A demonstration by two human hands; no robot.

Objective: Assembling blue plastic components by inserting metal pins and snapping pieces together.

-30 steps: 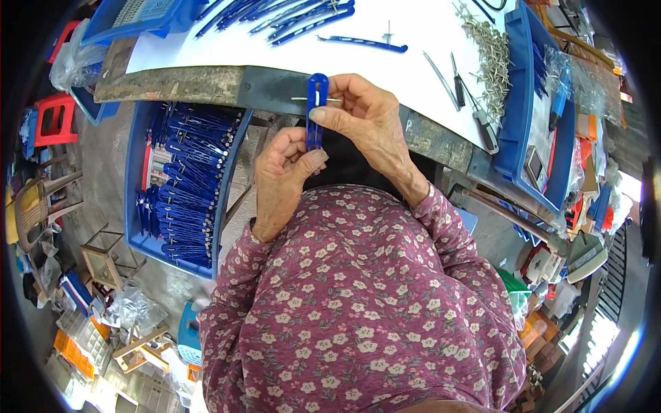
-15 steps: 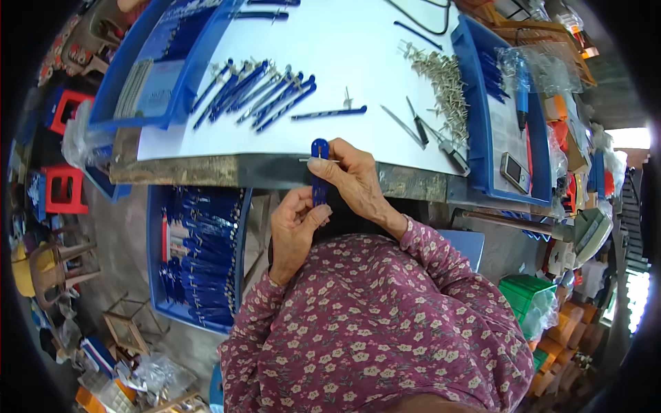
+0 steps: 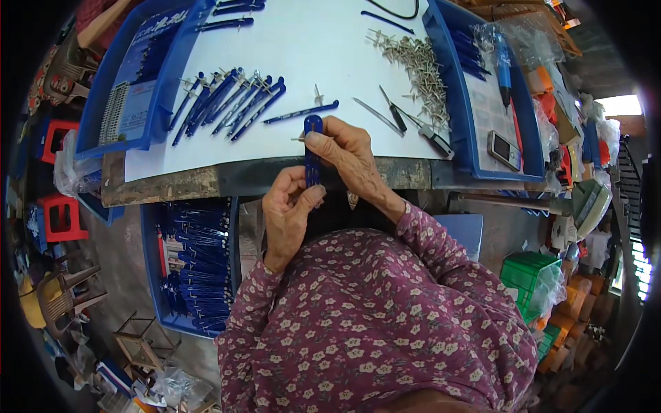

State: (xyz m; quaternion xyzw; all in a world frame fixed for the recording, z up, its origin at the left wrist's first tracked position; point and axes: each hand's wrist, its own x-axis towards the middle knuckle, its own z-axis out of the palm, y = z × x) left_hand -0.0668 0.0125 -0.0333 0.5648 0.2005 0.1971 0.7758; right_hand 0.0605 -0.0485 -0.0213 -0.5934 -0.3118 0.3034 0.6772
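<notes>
Between my two hands, at the table's front edge, is a long narrow blue piece [image 3: 312,165] with a rounded top end, held upright. My right hand [image 3: 352,155] pinches its upper part, thumb in front. Just left of that thumb a small metal pin [image 3: 297,140] sticks out sideways from the piece. Lower down, my left hand [image 3: 288,215] grips the bottom end between thumb and fingers. Beyond my hands lies a single blue piece [image 3: 301,113] with a metal pin standing up from it. Several similar blue pieces [image 3: 224,101] lie in a slanted row to its left.
A heap of small metal pins [image 3: 421,69] lies on the white tabletop [image 3: 313,41], near tweezers [image 3: 377,115] and a thin tool [image 3: 420,127]. Blue trays stand left [image 3: 162,113] and right [image 3: 463,124]; the right one holds a phone [image 3: 504,151]. Below, a blue crate [image 3: 150,261] holds many blue pieces.
The view has shifted, so the table's things sit further left in the picture. Both hands keep the same hold on the blue piece.
</notes>
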